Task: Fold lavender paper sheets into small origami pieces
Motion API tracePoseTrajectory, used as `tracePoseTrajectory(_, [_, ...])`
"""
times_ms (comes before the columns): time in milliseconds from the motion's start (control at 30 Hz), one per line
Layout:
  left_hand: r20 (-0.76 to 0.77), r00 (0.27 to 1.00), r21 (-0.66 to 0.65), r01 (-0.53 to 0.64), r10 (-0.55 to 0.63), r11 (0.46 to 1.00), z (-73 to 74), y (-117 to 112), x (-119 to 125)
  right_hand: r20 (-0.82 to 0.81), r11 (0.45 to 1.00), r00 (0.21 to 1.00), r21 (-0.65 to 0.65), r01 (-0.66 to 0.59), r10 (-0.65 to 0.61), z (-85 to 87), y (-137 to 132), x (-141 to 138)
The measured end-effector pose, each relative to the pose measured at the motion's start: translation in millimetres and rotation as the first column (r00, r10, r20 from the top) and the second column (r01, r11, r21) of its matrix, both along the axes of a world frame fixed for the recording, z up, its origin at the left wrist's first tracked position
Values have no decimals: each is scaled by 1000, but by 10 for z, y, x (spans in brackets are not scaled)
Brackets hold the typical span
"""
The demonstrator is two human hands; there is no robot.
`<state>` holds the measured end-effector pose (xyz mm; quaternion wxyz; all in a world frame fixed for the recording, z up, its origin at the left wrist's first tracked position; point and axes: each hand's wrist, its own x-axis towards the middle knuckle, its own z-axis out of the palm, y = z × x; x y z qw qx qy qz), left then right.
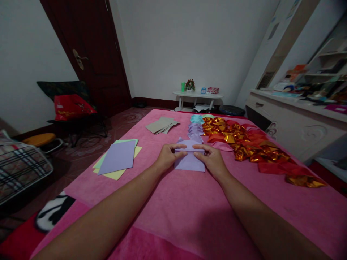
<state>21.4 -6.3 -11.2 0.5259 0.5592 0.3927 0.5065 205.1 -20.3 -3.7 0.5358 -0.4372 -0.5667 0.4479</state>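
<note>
A sheet of purple paper [189, 165] lies on the pink cloth in front of me, with a fold running across its upper part. My left hand [170, 154] pinches the fold at its left side between thumb and fingers. At the right side, my right hand [211, 157] pinches the same fold, thumb below and fingers above. Just beyond the sheet runs a row of folded purple paper pieces [195, 130], with folded light-blue pieces [197, 119] behind them. To the left lies a stack of coloured paper [118, 157], purple on top, green and yellow underneath.
Shiny gold folded pieces [230, 131] and red ones [279, 164] cover the right side of the pink cloth [162, 216]. Grey sheets [162, 125] lie fanned at the far left. Beyond stand a small white table [199, 94] and, at right, a cluttered white cabinet [295, 119].
</note>
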Motion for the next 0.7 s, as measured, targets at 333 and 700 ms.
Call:
tracePoseTrajectory(333, [-81, 991, 218, -88, 108, 972, 44, -8, 0, 182, 974, 973, 198, 108, -144, -8, 24, 50])
tracePoseTrajectory(700, [24, 999, 145, -43, 40, 989, 24, 3, 1, -85, 996, 996, 87, 23, -16, -28, 31, 16])
